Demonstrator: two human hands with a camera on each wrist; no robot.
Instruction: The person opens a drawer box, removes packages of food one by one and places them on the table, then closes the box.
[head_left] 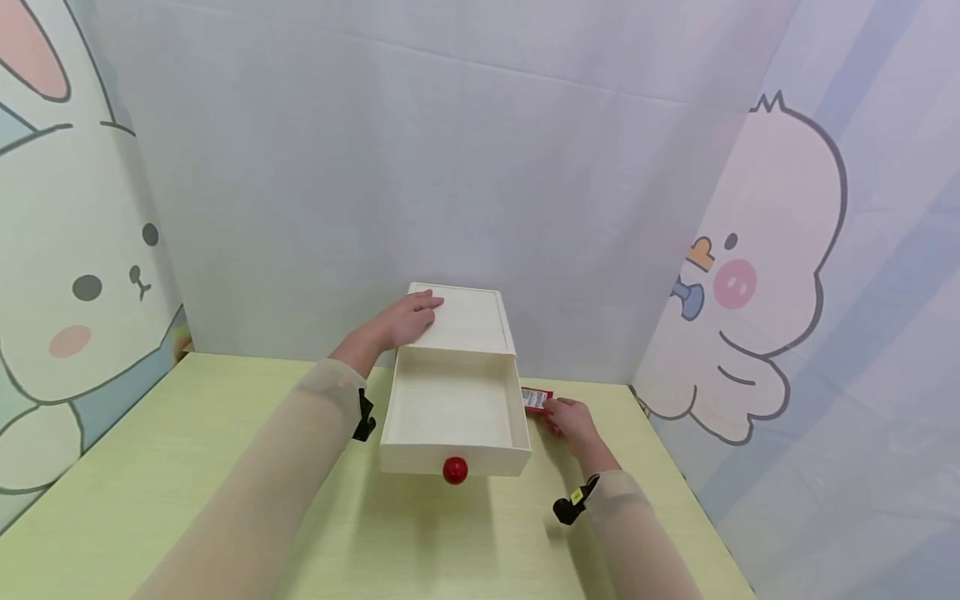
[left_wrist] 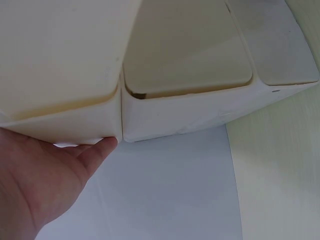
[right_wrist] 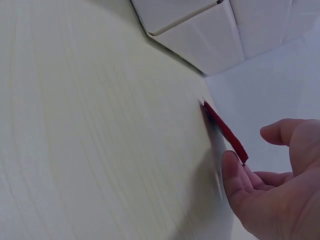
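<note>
A white drawer cabinet [head_left: 468, 321] stands at the table's back, its top drawer [head_left: 457, 461] pulled out toward me. The drawer's pale bottom shows, and a red round knob [head_left: 455, 470] sits on its front. My left hand [head_left: 405, 321] rests on the cabinet's top left edge, fingers stretched over the top; in the left wrist view this hand [left_wrist: 45, 180] lies against the white casing. Right of the cabinet, my right hand [head_left: 573, 423] pinches the near edge of a flat red packet [head_left: 536, 398] with a whitish printed face. The right wrist view shows the packet [right_wrist: 225, 131] edge-on at the fingertips.
The cabinet stands on a pale yellow-green wooden table [head_left: 225, 467]. A plain grey-white curtain [head_left: 450, 167] hangs close behind it. Printed curtains with a rabbit [head_left: 97, 242] and a chick [head_left: 772, 250] flank the table.
</note>
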